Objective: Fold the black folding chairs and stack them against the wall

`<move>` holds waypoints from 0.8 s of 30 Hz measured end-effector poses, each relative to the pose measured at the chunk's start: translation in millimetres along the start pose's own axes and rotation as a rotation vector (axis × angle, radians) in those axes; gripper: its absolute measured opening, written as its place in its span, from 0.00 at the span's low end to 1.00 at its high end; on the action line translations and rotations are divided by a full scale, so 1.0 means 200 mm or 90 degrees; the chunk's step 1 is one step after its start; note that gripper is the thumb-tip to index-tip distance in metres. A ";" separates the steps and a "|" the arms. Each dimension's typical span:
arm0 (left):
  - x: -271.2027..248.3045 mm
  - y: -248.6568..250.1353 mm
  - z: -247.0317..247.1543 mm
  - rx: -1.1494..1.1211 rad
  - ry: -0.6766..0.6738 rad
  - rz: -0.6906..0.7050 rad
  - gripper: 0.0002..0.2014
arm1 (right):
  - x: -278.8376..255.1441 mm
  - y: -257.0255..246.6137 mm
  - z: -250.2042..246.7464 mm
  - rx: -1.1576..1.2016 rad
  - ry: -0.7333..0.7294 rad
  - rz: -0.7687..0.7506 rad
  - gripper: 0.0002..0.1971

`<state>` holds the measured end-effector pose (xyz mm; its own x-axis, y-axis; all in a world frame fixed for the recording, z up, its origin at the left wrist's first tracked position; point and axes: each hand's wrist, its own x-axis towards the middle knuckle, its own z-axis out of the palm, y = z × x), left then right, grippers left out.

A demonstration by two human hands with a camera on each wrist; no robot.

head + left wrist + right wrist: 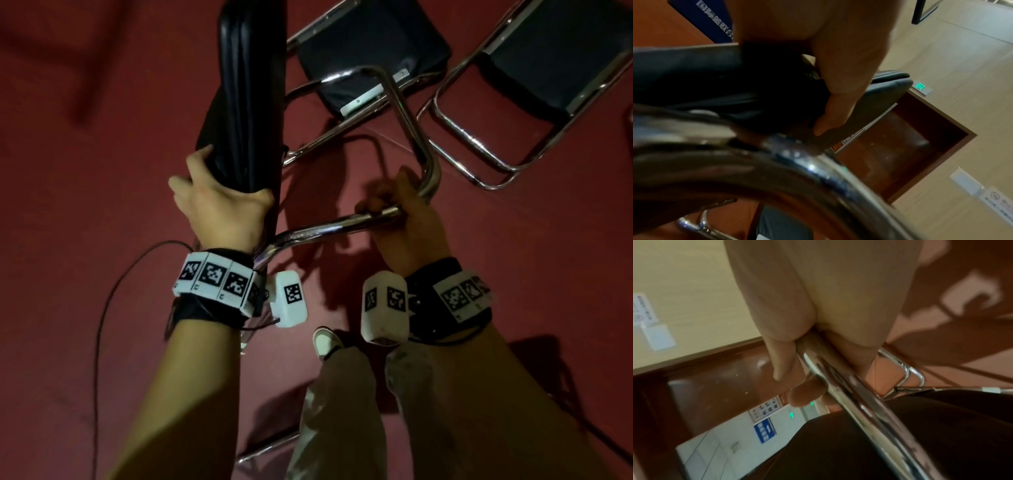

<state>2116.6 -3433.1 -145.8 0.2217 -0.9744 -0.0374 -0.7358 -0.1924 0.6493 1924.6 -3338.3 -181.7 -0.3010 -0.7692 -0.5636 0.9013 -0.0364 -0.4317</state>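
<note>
I hold one black folding chair off the red floor. Its black padded seat (246, 102) stands nearly on edge, and my left hand (219, 198) grips its near end, thumb on one face and fingers on the other. In the left wrist view the thumb (838, 100) presses the black cushion (694, 78). My right hand (400, 212) is wrapped round the chair's chrome tube frame (329, 226) close to its bend. The right wrist view shows the fingers (781, 360) curled round the chrome tube (840, 386). Two more black chairs (370, 51) (555, 58) lie on the floor beyond.
A thin black cable (113, 294) loops over the red floor at the left. My shoe (325, 341) and light trouser leg (339, 411) stand below the hands. Another chrome tube (267, 445) lies near my feet. A beige wall (962, 56) with a wooden base shows in the wrist views.
</note>
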 end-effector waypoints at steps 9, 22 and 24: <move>-0.25 0.14 0.33 0.112 -0.040 0.058 0.40 | -0.03 -0.22 -0.32 0.128 0.185 0.050 0.07; -0.53 0.28 0.83 0.266 -0.107 0.184 0.38 | 0.00 -0.35 -0.90 0.223 0.380 0.064 0.06; -0.58 0.31 0.92 0.292 -0.126 0.200 0.37 | 0.01 -0.37 -0.99 0.244 0.406 0.076 0.06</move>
<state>1928.5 -3352.9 -240.6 -0.1422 -0.9876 -0.0664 -0.9582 0.1205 0.2596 1796.4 -3210.1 -289.9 -0.2107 -0.2669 -0.9404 0.9494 -0.2851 -0.1318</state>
